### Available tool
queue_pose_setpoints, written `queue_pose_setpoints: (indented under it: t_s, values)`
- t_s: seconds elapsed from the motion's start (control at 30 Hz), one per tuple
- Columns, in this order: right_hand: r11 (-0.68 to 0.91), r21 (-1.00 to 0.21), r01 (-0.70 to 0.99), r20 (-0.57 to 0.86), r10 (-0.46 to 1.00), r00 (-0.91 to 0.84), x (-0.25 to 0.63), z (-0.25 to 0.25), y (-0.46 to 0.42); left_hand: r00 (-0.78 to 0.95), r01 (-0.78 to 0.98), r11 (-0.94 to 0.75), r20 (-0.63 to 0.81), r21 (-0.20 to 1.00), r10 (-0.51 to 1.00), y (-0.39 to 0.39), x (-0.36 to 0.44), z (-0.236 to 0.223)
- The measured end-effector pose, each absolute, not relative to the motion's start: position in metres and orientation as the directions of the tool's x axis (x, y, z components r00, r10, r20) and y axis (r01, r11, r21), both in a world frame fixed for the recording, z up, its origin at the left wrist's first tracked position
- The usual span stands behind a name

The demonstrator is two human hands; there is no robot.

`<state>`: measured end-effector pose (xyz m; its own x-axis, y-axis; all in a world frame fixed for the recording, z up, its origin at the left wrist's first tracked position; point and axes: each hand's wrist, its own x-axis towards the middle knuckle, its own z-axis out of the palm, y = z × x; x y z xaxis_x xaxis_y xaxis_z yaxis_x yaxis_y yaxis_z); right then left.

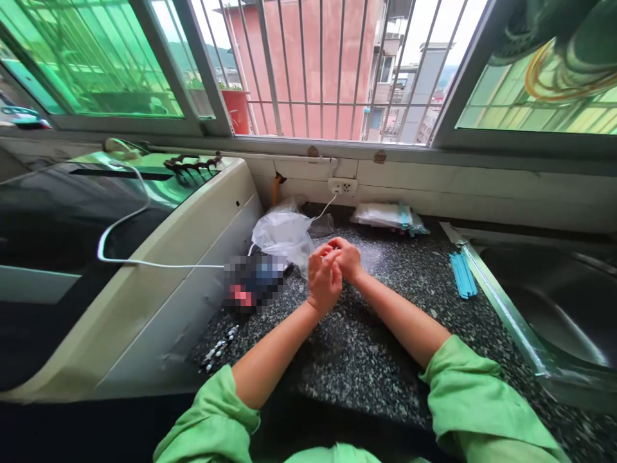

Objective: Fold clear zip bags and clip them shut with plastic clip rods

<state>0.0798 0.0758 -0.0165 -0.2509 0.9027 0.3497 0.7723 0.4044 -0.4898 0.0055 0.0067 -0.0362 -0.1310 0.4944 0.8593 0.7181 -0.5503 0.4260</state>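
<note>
Above the speckled dark countertop (366, 347), my left hand (324, 280) and my right hand (347, 258) meet, fingers bent and pinched together. Whatever they hold, if anything, is too small or hidden to make out. Just behind my left hand lies a crumpled translucent plastic bag (282, 231). Left of it, a pixelated patch covers a dark object (263, 276) with a white cable (164, 264) running to it. Small white and dark pieces (219, 350) lie scattered nearer me on the left. Several thin blue strips (463, 275) rest together at the right, apart from my hands.
A washing machine (178, 289) borders the counter on the left, with a dark claw-like clip (193, 166) on top. At the right is a metal sink (540, 302). Clear packets (380, 214) lie by the back wall, near a socket (342, 186) with a plugged-in cable.
</note>
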Motion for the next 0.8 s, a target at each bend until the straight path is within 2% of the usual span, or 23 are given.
queue_pose_setpoints:
  t_s: [0.13, 0.2, 0.37, 0.5, 0.57, 0.67, 0.8]
  values:
    - [0.39, -0.522, 0.759, 0.296, 0.917, -0.267, 0.041, 0.003, 0.075, -0.317, 0.793, -0.306, 0.787, 0.526, 0.53, 0.014, -0.028, -0.046]
    - [0.374, -0.522, 0.767, 0.284, 0.924, -0.257, 0.033, 0.009, 0.076, -0.352, 0.776, -0.252, 0.729, 0.578, 0.587, 0.022, -0.033, -0.055]
    - [0.358, -0.515, 0.779, 0.368, 0.913, -0.175, 0.044, 0.02, 0.071, -0.276, 0.757, -0.233, 0.622, 0.61, 0.733, 0.03, -0.03, -0.07]
    - [0.377, -0.515, 0.77, 0.451, 0.883, -0.13, 0.066, 0.023, 0.072, -0.205, 0.765, -0.292, 0.647, 0.574, 0.734, 0.025, -0.026, -0.067]
    - [0.445, -0.509, 0.737, 0.553, 0.825, -0.115, 0.081, 0.024, 0.075, -0.18, 0.757, -0.341, 0.68, 0.557, 0.71, 0.022, -0.025, -0.064]
    - [0.589, -0.414, 0.694, 0.736, 0.665, -0.125, 0.11, 0.03, 0.076, -0.157, 0.739, -0.413, 0.732, 0.533, 0.663, 0.021, -0.025, -0.06]
    - [0.681, -0.131, 0.72, 0.887, 0.405, -0.221, 0.159, 0.047, 0.058, -0.169, 0.707, -0.482, 0.785, 0.518, 0.596, 0.021, -0.026, -0.058]
